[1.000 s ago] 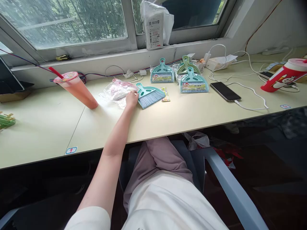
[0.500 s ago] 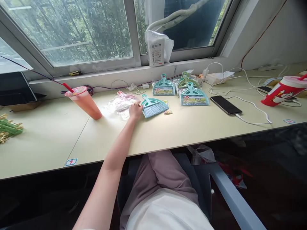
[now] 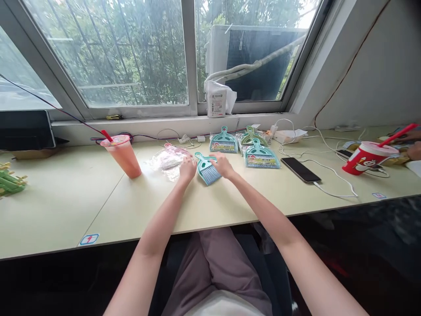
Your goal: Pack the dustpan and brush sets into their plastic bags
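A teal dustpan with a blue-bristled brush lies on the table in front of me, bristles toward me. My right hand reaches over its right side, fingers apart and touching it; that side is hidden. My left hand rests just left of the dustpan, its fingers loosely bent and apart. Whether its fingertips touch the dustpan edge I cannot tell. Left of this hand lies a pink dustpan set, partly under crumpled clear plastic wrap.
Wrapped dustpan sets stand at the back right. A phone on a white cable and a red cup lie farther right. On the left are a tilted orange drink cup and a green bundle. Another person's hand shows at the right edge.
My right hand has come into view and onto the right side of the teal dustpan. My left hand stays by its left edge. The view has tipped upward.
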The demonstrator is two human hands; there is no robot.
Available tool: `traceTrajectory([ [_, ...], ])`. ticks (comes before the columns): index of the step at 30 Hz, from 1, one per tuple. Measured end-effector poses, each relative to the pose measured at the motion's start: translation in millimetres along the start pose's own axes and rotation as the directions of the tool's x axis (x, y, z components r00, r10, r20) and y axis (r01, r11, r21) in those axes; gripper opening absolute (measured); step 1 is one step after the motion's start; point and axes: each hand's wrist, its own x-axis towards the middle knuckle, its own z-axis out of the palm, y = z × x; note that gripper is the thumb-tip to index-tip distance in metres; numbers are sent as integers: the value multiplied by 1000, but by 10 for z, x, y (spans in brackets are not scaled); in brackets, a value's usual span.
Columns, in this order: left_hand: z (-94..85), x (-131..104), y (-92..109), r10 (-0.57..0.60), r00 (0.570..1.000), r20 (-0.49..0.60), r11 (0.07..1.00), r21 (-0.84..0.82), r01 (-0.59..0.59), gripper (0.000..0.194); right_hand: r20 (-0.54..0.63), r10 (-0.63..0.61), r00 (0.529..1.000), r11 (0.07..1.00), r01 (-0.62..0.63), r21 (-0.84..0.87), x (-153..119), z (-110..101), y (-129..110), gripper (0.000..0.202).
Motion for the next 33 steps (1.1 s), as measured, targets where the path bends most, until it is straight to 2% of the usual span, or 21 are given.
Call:
traceTrajectory([
  [2,14,-13,-21,22,990,138,992,121,-39,29,100,39,994,998,-33,-57,43,175,15,28],
  [5,54,1,-53,87,970,226,982,144,-121,29,246,103,964,989,-74,-127,58,327,69,35],
  [8,106,18,-41,133,960,248,988,47,-149,26,199,166,966,984,-148,-102,31,310,92,36],
  [11,126,0,43,159,975,157,985,-92,-145,28,57,203,978,979,-203,-6,-13,211,19,37],
  [13,97,-26,133,186,982,33,966,-187,-177,31,-42,205,978,976,-202,80,-34,125,-66,35],
  [16,12,-61,270,218,966,-140,919,-303,-252,33,-173,204,964,962,-164,220,-44,-15,-175,27],
  [18,-36,-72,332,223,956,-193,898,-341,-278,33,-228,192,954,944,-117,307,-41,-92,-208,21],
  [20,-60,-67,349,227,953,-202,887,-361,-288,32,-267,173,948,926,-64,373,-38,-142,-218,19],
  [23,-68,-15,259,179,959,-220,895,-368,-252,34,-274,168,947,888,-25,458,-42,-190,-248,20],
  [26,-92,101,51,-3,948,-318,929,-352,-115,37,-291,157,944,850,21,527,-54,-274,-305,26],
  [28,-128,200,-111,-137,915,-380,933,-361,-10,38,-357,161,920,849,55,525,-67,-378,-316,27],
  [29,-146,247,-186,-178,908,-378,932,-361,32,39,-401,181,898,863,50,502,-76,-442,-304,27],
  [31,-169,317,-315,-178,943,-280,944,-320,83,38,-479,222,849,924,-27,381,-95,-567,-248,26],
  [33,-156,342,-411,-87,992,-89,975,-210,67,34,-520,253,816,966,-180,187,-110,-649,-164,22],
])
